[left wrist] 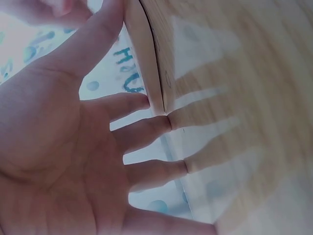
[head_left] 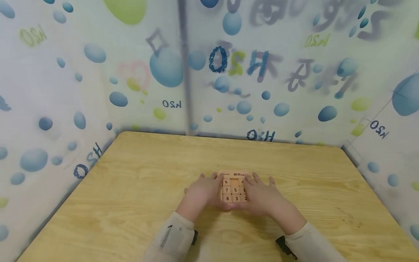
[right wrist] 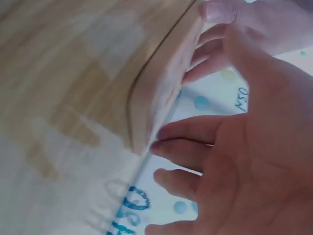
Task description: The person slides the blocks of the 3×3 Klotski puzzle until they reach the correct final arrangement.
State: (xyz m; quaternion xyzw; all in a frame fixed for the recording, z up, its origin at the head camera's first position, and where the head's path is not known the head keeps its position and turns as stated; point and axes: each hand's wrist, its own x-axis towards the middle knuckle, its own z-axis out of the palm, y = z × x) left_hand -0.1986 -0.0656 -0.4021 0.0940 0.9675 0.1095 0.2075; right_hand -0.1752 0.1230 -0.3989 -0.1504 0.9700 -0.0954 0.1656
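A wooden number sliding puzzle lies flat on the table, its top row showing 6, a bare slot and a partly covered 4. Along its left side rests my left hand, fingers spread and thumb at the near edge. My right hand flanks the other side and covers part of the right column. In the left wrist view, straight fingers reach down to the tabletop beside the puzzle's pale side. The right wrist view has loosely extended fingers by a corner of the puzzle.
The light wooden table extends around both hands. Behind it and at the sides hang pale sheets printed with blue and green drops and mirrored lettering. Dark bands sit at the wrists under pale sleeves.
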